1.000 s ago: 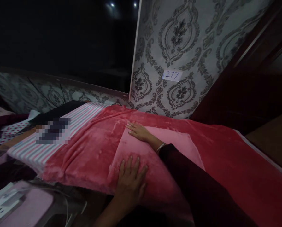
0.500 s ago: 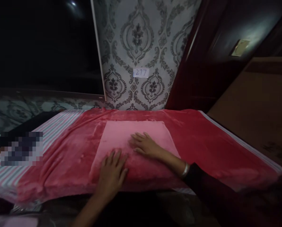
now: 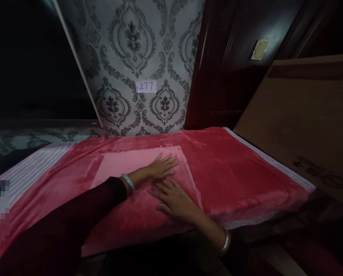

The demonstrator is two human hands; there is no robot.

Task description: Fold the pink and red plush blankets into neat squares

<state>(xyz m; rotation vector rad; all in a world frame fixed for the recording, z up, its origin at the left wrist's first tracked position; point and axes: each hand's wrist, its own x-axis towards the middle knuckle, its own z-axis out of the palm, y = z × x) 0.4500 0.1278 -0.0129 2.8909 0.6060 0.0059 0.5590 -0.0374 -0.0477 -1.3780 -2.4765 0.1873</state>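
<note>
1. Behind the bed stands a wall with damask wallpaper (image 3: 125, 46). A dark wooden door (image 3: 223, 76) is to its right, and a big cardboard box (image 3: 298, 115) leans in at the far right.
2. A red plush blanket (image 3: 240, 172) covers most of the bed, and the striped sheet (image 3: 33, 168) shows only at its left end.
3. A paler pink fleece cloth (image 3: 122, 165) lies flat on the blanket near the front edge, in the middle of the bed. Its right corner sits just beyond the hands.
4. The left hand (image 3: 161, 168) comes across from the left in a dark sleeve and rests palm down on the cloth. Its fingers are spread and point right, and it grips nothing.
5. The right hand (image 3: 175, 197) lies just nearer than the left, almost touching it. It is also flat and splayed, holds nothing, and its fingers angle up and to the left.
6. To me this looks like the smoothing stage, with both palms pressing the cloth's right half down onto the blanket.
7. I'd say another stroke calls for light, even pressure out toward that right corner, since plush clings to plush and a heavy push could ruck the blanket underneath.
8. Smaller things in view are a silver bangle on the left wrist (image 3: 128, 182), another bangle on the right wrist (image 3: 225, 241), and a paper label reading 277 (image 3: 145, 86) on the wallpaper.
</note>
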